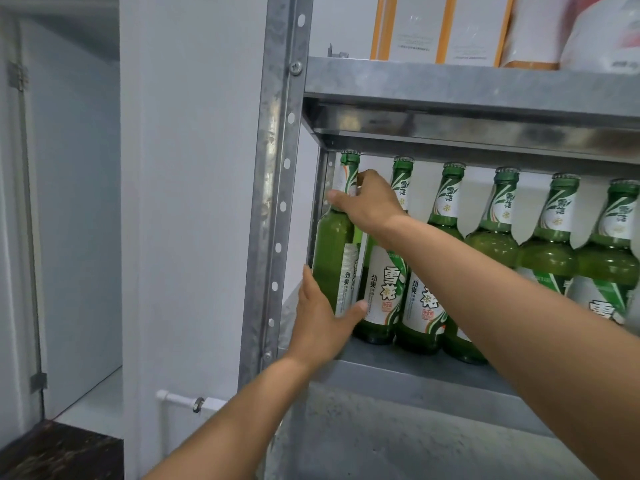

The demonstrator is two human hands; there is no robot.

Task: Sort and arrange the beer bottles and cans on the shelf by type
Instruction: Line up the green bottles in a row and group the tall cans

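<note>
Leftmost green beer bottle (331, 251) with white label, neck gripped by right hand (369, 202), lower body clasped by left hand (322, 323), matching bottles (495, 244) crowded alongside, steel upright (273, 168) just left.

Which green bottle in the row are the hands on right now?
The leftmost bottle, beside the shelf post: the right hand grips its neck and the left hand holds its lower body.

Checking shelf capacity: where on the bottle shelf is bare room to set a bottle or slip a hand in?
A narrow bare strip of shelf board runs in front of the green bottles, between the left hand and right forearm. Gaps lie between their necks. Lower down the bodies stand crowded, nearly touching.
</note>
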